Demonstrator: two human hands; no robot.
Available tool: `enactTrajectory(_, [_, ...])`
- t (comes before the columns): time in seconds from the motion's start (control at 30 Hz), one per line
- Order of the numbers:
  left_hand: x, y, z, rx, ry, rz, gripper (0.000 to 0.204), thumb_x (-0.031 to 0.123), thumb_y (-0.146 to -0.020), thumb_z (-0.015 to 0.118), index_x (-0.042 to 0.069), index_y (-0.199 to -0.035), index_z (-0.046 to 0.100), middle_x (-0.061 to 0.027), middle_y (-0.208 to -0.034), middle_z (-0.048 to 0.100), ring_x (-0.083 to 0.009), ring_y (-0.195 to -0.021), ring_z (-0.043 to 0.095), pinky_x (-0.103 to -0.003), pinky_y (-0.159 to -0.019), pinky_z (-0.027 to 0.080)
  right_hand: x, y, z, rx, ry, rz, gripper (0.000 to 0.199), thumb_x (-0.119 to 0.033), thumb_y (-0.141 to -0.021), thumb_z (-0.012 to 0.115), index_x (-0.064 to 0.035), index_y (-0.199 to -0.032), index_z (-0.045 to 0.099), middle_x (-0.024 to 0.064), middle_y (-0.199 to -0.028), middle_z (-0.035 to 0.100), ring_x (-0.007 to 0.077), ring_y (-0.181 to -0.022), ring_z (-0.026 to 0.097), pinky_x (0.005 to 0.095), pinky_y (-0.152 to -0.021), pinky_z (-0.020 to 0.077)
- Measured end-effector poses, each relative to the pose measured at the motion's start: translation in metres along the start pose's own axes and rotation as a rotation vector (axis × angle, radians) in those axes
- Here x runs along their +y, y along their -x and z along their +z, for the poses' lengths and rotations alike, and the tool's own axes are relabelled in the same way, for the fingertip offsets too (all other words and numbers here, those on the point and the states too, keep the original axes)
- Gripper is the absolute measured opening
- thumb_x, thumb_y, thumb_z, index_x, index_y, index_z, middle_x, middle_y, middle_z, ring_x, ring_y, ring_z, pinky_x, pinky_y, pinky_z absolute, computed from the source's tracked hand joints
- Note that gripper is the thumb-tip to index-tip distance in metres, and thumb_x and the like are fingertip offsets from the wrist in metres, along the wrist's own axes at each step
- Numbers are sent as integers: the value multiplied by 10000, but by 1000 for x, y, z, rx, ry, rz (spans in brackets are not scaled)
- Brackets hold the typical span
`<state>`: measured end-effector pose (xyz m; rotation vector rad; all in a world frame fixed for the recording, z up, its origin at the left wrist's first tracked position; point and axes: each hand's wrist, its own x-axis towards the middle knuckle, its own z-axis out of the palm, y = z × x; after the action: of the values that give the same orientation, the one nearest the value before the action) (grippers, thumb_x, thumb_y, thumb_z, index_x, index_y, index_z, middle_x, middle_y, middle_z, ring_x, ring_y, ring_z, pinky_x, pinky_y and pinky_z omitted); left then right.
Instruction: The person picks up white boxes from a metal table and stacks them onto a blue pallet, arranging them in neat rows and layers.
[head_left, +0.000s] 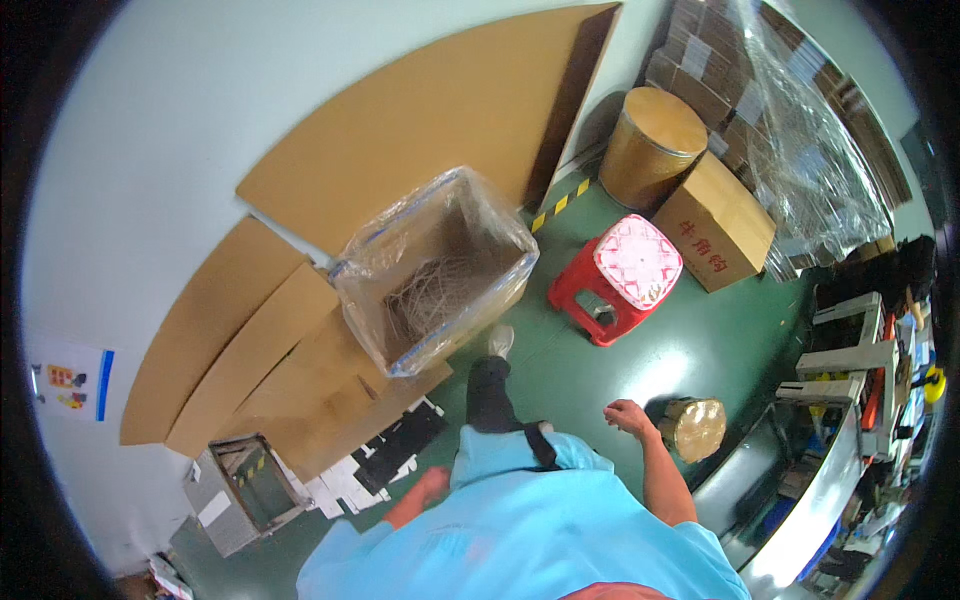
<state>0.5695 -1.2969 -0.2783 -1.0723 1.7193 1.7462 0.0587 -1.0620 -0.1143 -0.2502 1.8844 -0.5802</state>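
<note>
My right hand (628, 416) hangs out from my side with its fingers curled in, and nothing shows in it. Nearest to it is a short round container with a shiny gold top (697, 428). My left hand (432, 486) is low beside my body, blurred, its fingers hard to make out; black and white flat pieces (400, 445) lie on the floor past it. Ahead of my foot stands an open carton lined with clear plastic (485, 308), a tangle of thin pale strands (428, 295) inside it. Neither hand touches these things.
A red stool with a patterned pink-and-white seat (638, 262) stands right of the carton. Behind it are a brown drum (650, 160), a closed cardboard box (715, 225) and film-wrapped stacked cartons (790, 120). Cardboard sheets (420, 120) lean on the wall. A metal bench (825, 510) lines the right.
</note>
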Motion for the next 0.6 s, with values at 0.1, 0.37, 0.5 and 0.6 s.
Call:
enactTrajectory(0.1, [99,-43,-31,30,102,-203,259,246,-777,537,10,-773,643,-108,-702,603,-207,-637,553,-369,-562,432,2,-21,-25,66,78,15,280,-266,-848,575,-23,-976,627,45,-831,636,142,-742,610,272,-573,480])
enactTrajectory(0.37, [291,-117,-119,187,255,-119,290,269,-813,534,15,-878,656,-136,-840,665,-257,-755,622,-373,-670,470,-81,10,-94,197,-182,268,260,-235,-876,535,-38,-1042,568,65,-876,637,191,-780,629,342,-642,497])
enactTrajectory(0.5, [287,-124,-109,201,382,-246,255,233,-825,527,24,-872,667,-110,-800,659,-217,-717,608,-354,-643,468,-161,-19,-90,244,-213,255,210,-212,-863,544,-27,-936,611,40,-782,624,147,-707,608,260,-556,463])
enactTrajectory(0.6, [254,-115,-101,193,389,-302,240,237,-824,522,50,-845,671,-108,-756,643,-226,-680,600,-373,-630,468,-166,-49,-82,89,-157,189,277,-204,-868,556,-17,-1071,582,61,-872,642,155,-757,622,268,-615,480])
